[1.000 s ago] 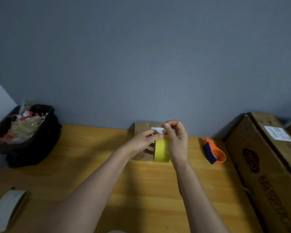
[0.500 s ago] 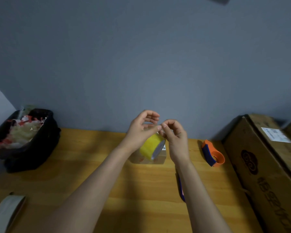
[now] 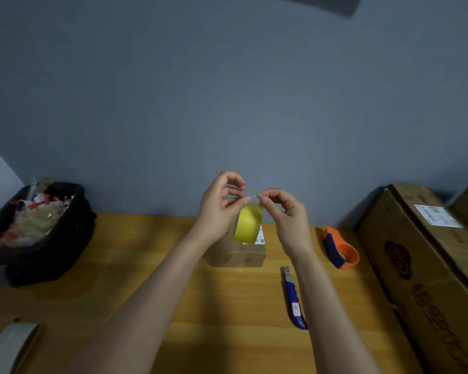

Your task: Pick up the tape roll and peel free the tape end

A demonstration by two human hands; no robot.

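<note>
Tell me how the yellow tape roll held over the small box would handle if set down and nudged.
The yellow tape roll is a round ring, so on its edge it would probably roll. It looks light: the left hand and right hand hold it by fingertips. Its loose end likely sticks.

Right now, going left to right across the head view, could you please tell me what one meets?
Grey tape roll → black bin of scraps → left hand → yellow tape roll → right hand → orange tape dispenser → large cardboard box.
</note>
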